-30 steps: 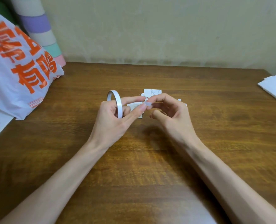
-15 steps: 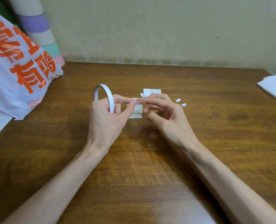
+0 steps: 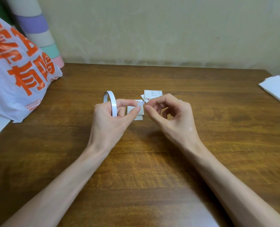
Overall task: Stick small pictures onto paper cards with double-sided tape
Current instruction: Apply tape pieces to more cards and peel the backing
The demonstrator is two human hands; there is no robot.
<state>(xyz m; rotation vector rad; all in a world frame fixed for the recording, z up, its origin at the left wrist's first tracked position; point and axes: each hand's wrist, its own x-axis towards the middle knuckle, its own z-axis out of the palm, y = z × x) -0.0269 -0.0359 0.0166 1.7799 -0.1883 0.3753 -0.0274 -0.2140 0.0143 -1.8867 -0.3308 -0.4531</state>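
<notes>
Two hands above the table [image 3: 152,169]: left hand [image 3: 109,123] grips the tape roll [image 3: 111,99], pinching its loose end; right hand [image 3: 173,118] curled, fingertips at that end, grip unclear, cards [image 3: 139,118] lying underneath.

Two bare forearms [image 3: 62,177], slim wrists; left hand [image 3: 109,123], right hand [image 3: 175,122], long slender fingers [image 3: 158,99], short nails

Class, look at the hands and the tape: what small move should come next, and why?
Probably the right hand pinches and tears off the tape end. The left hand grips the roll with that short end sticking out, right fingertips beside it, and cards wait just behind.
</notes>
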